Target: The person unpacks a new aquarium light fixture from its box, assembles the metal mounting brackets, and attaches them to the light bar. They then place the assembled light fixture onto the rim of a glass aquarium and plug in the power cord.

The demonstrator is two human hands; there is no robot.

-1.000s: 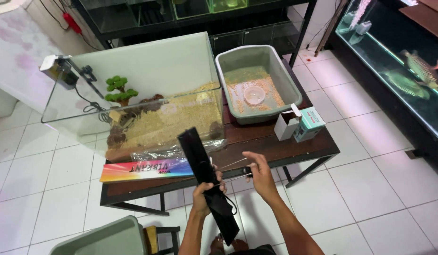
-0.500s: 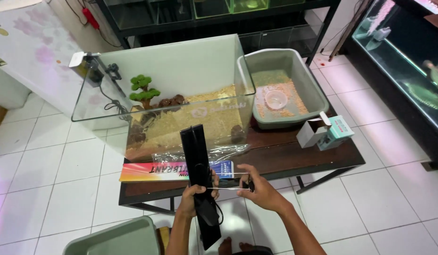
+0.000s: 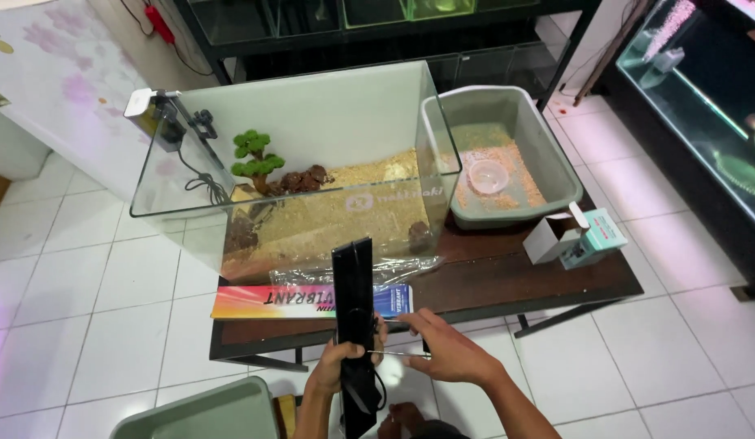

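Long, flat black light bar stands nearly upright in front of the person, its top end overlapping the front glass of the tank and its lower end dropping out of view at the bottom edge. The left hand wraps round its lower middle, fingers curled across the front face and pressed onto it. The right hand sits just beside the bar's right edge, thumb and forefinger pinching a thin silver metal rod that runs level from the bar to that hand.

Behind the bar, the dark wooden counter carries a clear glass aquarium with sand, dark rocks and a small green artificial tree. A long rainbow-coloured cardboard box lies along the counter's front edge, the bar crossing in front of it. To the right are a grey plastic tub holding sand and a small round dish, and two little cartons, white and teal.

Half a second ago the bar stood in much the same pose, held by the same left hand; the right hand was already at its right edge. The view has since shifted a little, with the aquarium sitting slightly further right.
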